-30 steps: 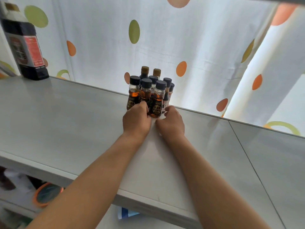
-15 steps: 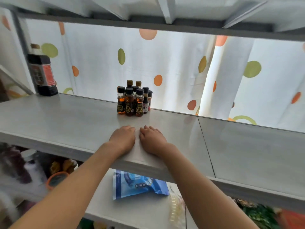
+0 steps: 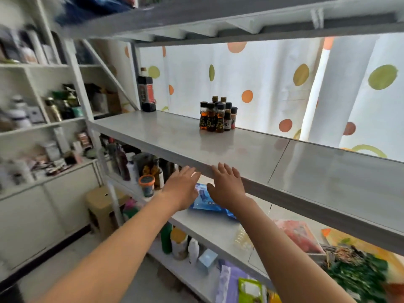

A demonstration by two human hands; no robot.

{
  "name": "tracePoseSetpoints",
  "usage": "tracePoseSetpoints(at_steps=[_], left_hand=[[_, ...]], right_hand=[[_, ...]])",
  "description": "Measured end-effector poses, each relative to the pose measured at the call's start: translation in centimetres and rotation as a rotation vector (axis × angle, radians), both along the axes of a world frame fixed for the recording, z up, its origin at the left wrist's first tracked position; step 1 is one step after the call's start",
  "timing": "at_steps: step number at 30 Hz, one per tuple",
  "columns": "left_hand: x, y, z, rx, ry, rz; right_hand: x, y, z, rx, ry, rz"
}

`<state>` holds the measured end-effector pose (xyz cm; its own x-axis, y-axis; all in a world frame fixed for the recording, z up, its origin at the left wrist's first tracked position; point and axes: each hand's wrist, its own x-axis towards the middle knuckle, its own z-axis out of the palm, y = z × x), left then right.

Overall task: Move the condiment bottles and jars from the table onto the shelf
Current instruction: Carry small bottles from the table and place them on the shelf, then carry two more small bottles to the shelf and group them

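Observation:
A tight cluster of several small condiment bottles (image 3: 216,117), amber and dark with black or gold caps, stands upright on the grey shelf (image 3: 166,138) near its back edge. A tall dark sauce bottle (image 3: 146,92) with a red label stands at the shelf's far left corner. My left hand (image 3: 182,188) and my right hand (image 3: 227,186) hover side by side in front of the shelf's front edge, fingers straight and spread, holding nothing. Both are well short of the bottles.
The shelf below holds a blue packet (image 3: 207,200), a cup with an orange lid (image 3: 147,184) and several dark bottles. A beige stool (image 3: 102,202) stands on the floor at left. White cabinets with clutter line the left wall. A dotted curtain (image 3: 273,84) hangs behind.
Both hands let go of the bottle cluster and drew back from it, off the shelf surface to its front edge. The view pulled back and now takes in the lower shelves and the room.

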<state>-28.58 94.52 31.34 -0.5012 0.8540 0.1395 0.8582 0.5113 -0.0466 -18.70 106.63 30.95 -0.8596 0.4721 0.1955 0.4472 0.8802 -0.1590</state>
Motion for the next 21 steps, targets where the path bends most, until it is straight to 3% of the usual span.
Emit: tracePoseSetpoints(at_steps=[4, 9, 21], left_hand=[[1.7, -4.3, 0.2, 0.016, 0.004, 0.114], [3.8, -11.3, -2.4, 0.121, -0.050, 0.231], [7.1, -39.8, -11.6, 0.258, -0.158, 0.693]], right_hand=[[0.9, -2.4, 0.1, -0.020, 0.028, 0.035], [1.7, -8.8, -1.0, -0.128, 0.002, 0.263], [-2.7, -37.6, -9.2, -0.125, -0.160, 0.842]])
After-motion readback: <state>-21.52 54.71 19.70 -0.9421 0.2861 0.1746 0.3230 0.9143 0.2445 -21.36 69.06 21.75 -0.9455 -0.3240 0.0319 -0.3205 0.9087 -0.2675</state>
